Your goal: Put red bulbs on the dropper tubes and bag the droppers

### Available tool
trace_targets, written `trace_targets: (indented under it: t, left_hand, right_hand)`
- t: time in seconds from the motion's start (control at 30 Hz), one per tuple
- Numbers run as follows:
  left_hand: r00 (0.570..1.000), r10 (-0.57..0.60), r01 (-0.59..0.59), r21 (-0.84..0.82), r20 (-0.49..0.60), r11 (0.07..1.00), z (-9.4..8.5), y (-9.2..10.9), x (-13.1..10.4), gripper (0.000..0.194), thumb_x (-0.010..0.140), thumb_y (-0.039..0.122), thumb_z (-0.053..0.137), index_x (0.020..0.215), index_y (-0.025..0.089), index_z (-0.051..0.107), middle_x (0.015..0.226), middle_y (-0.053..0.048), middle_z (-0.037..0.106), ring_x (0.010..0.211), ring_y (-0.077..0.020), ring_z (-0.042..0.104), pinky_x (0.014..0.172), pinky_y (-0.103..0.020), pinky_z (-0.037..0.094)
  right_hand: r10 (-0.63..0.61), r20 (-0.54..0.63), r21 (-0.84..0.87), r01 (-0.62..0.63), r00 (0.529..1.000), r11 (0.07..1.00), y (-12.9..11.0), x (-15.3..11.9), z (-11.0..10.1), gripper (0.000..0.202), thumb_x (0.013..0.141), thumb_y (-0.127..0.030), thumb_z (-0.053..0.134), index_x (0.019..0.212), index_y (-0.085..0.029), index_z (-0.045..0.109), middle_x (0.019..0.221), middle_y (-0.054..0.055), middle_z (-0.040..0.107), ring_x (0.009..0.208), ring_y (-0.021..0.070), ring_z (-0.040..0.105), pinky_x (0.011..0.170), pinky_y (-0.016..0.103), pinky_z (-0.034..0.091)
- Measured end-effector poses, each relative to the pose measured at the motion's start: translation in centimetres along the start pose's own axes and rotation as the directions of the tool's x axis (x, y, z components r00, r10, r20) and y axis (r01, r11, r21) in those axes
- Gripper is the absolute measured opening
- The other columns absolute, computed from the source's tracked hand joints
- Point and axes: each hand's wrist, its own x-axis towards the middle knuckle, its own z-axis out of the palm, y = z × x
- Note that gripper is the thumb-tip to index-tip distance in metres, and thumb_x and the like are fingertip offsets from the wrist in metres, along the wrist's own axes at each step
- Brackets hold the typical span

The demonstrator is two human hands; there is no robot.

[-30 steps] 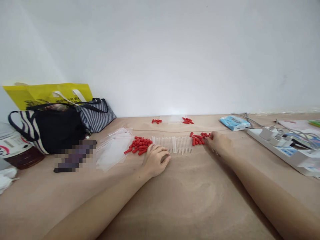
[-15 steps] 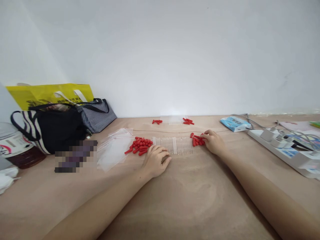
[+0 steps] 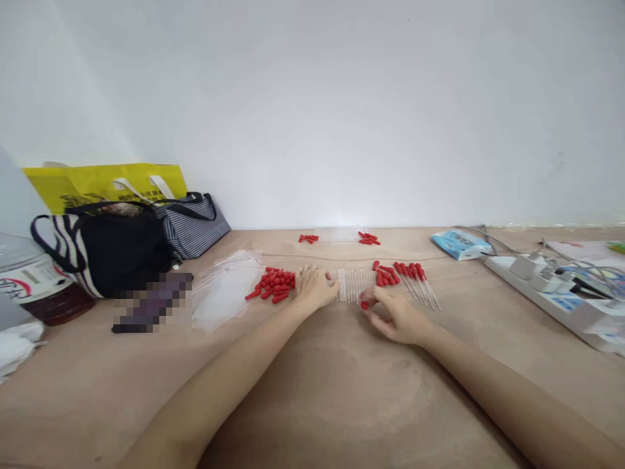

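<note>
A row of thin clear tubes (image 3: 356,285) lies side by side in the middle of the table. My left hand (image 3: 315,286) rests over the row's left end, fingers bent; whether it grips a tube is hidden. My right hand (image 3: 394,316) is at the near right of the row, with a red rubber bulb (image 3: 364,305) between its fingertips. A pile of red bulbs (image 3: 276,283) sits left of the row and a smaller group (image 3: 385,275) at its right. Farther right, several tubes with red bulbs on their ends (image 3: 417,280) lie fanned out.
Clear plastic bags (image 3: 224,293), a blurred dark object (image 3: 153,305), a black bag (image 3: 122,251) and a bottle (image 3: 43,286) stand or lie at the left. At the right are a blue packet (image 3: 460,244) and a power strip (image 3: 551,286). More bulbs (image 3: 369,238) lie near the wall.
My right hand has moved left and nearer from the right-hand bulbs, uncovering the bulb-tipped tubes, and now shows a red bulb. My left hand has shifted slightly right and away, over the tubes.
</note>
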Motion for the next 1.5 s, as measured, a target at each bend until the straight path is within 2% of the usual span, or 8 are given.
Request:
trace_targets:
  t: [0.17,0.63,0.77,0.9,0.97,1.03,1.13,1.5]
  left_hand:
    - [0.99,-0.087,0.075,0.106,0.109,0.991,0.5,2.0,1.8,0.035,0.068,0.048,0.05,0.071,0.017,0.066,0.09,-0.013,0.064,0.097,-0.0309,0.05,0.083,-0.043,0.031]
    - [0.969,-0.14,0.122,0.1,0.204,0.988,1.0,2.7,3.7,0.031,0.065,0.039,0.055,0.075,0.012,0.065,0.085,-0.017,0.066,0.087,-0.032,0.059,0.081,-0.043,0.036]
    - [0.978,-0.005,0.002,0.016,0.208,1.0,-0.5,1.8,2.8,0.022,0.074,0.031,0.048,0.071,0.015,0.062,0.075,-0.01,0.066,0.076,-0.0251,0.061,0.068,-0.034,0.043]
    - [0.963,0.239,-0.231,-0.077,0.12,0.97,-1.6,-0.9,-0.3,0.018,0.084,0.028,0.041,0.087,0.018,0.056,0.086,-0.003,0.064,0.082,-0.0157,0.058,0.081,-0.03,0.041]
    - [0.867,0.493,-0.497,-0.08,-0.071,0.864,-1.4,-2.4,-2.1,0.018,0.086,0.022,0.038,0.083,0.016,0.055,0.081,-0.003,0.065,0.075,-0.0144,0.059,0.094,-0.037,0.032]
    - [0.758,0.616,-0.64,-0.061,-0.216,0.766,-0.9,-3.6,-3.5,0.02,0.088,0.018,0.036,0.083,0.017,0.055,0.078,-0.001,0.065,0.071,-0.0125,0.059,0.099,-0.042,0.025]
    - [0.705,0.638,-0.68,-0.041,-0.31,0.732,-0.3,-4.1,-4.7,0.02,0.088,0.017,0.037,0.087,0.019,0.056,0.08,0.0,0.066,0.071,-0.0115,0.06,0.1,-0.043,0.024]
    - [0.714,0.633,-0.674,-0.048,-0.3,0.737,0.1,-3.8,-4.8,0.021,0.088,0.019,0.037,0.087,0.018,0.058,0.081,-0.001,0.066,0.071,-0.0112,0.06,0.099,-0.043,0.025]
  right_hand:
    - [-0.091,0.079,0.009,0.09,0.993,0.996,-0.6,0.0,0.3,0.012,0.075,-0.022,0.051,0.086,-0.019,0.052,0.095,0.008,0.056,0.081,0.0154,0.056,0.068,0.027,0.047]
    - [0.006,-0.27,-0.109,-0.037,0.963,0.993,1.4,0.2,1.6,0.015,0.075,-0.017,0.05,0.09,-0.017,0.053,0.096,0.01,0.055,0.088,0.018,0.055,0.075,0.033,0.047]
    - [0.026,-0.312,-0.125,-0.068,0.95,0.99,1.8,0.2,1.7,0.01,0.077,-0.018,0.049,0.08,-0.018,0.058,0.092,0.009,0.057,0.088,0.0185,0.055,0.077,0.033,0.045]
    - [0.066,-0.288,-0.176,-0.121,0.955,0.977,1.6,0.3,1.7,0.015,0.079,-0.021,0.048,0.084,-0.02,0.062,0.086,0.007,0.06,0.083,0.0181,0.054,0.074,0.034,0.041]
    - [0.077,-0.256,-0.245,-0.142,0.964,0.959,1.1,0.4,1.7,0.015,0.08,-0.025,0.05,0.085,-0.022,0.063,0.082,0.005,0.062,0.081,0.0184,0.053,0.075,0.036,0.037]
    - [0.084,-0.221,-0.298,-0.15,0.972,0.943,0.5,0.5,1.8,0.015,0.08,-0.028,0.051,0.086,-0.024,0.064,0.08,0.004,0.063,0.08,0.0181,0.052,0.076,0.037,0.033]
    - [0.085,-0.174,-0.314,-0.137,0.981,0.94,-0.4,0.8,2.1,0.016,0.081,-0.032,0.051,0.086,-0.025,0.064,0.079,0.002,0.063,0.078,0.0166,0.051,0.076,0.036,0.029]
    - [0.091,-0.139,-0.162,-0.113,0.986,0.98,-0.7,1.2,2.6,0.011,0.08,-0.031,0.052,0.079,-0.023,0.06,0.077,0.0,0.065,0.075,0.0145,0.054,0.079,0.034,0.028]
